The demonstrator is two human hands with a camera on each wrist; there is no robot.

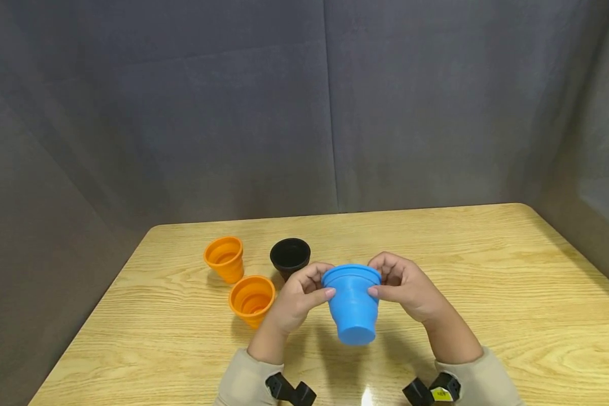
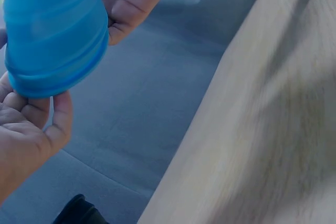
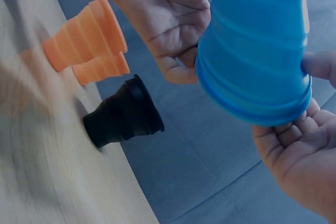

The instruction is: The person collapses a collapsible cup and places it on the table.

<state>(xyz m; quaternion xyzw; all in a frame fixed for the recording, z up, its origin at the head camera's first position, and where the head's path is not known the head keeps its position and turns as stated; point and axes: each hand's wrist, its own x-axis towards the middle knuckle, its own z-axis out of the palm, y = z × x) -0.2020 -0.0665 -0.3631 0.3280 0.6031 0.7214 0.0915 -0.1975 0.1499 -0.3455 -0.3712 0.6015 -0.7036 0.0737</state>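
Both hands hold a blue collapsible cup (image 1: 354,304) above the table, its rim up and its base tipped toward me. My left hand (image 1: 300,296) pinches the cup near the rim on the left, thumb in front and fingers behind. On the opposite side my right hand (image 1: 407,287) grips the rim area the same way. In the right wrist view the blue cup (image 3: 257,51) shows its ridged, fully extended wall between the two hands. Its inside is hidden in every view.
Left of the hands stand two orange cups (image 1: 228,274) (image 1: 250,320) and a black cup (image 1: 290,256), all upright with rims up. The left forearm passes close by the nearer orange one. A wooden table (image 1: 487,270) lies beneath, with grey cloth (image 1: 233,113) behind and at the sides.
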